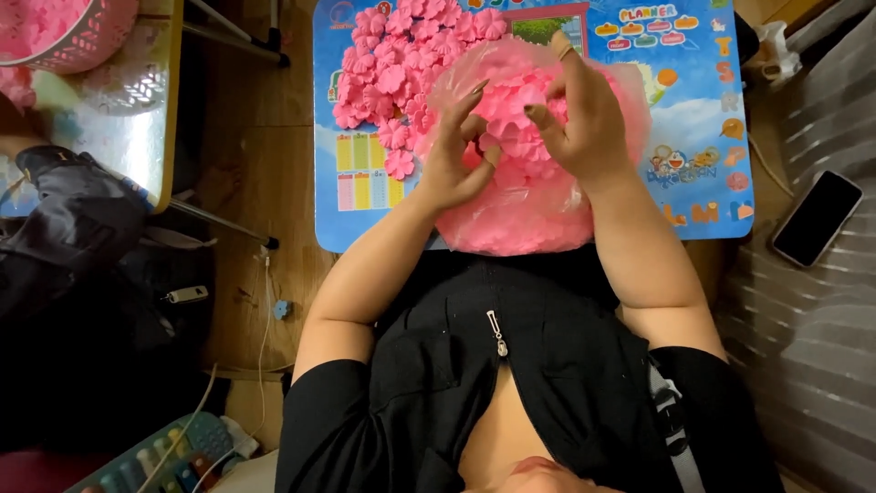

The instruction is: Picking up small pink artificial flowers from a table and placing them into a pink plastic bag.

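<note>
A clear plastic bag full of pink foam flowers rests on the near edge of a small blue table. My left hand and my right hand are both over the bag's open top, fingers pinching a pink flower between them. A pile of loose pink flowers lies on the table just left of the bag, beyond my left hand.
A black phone lies on a striped grey cushion at the right. A pink basket of pink pieces stands on a second table at the top left. A dark bag sits on the wooden floor at the left.
</note>
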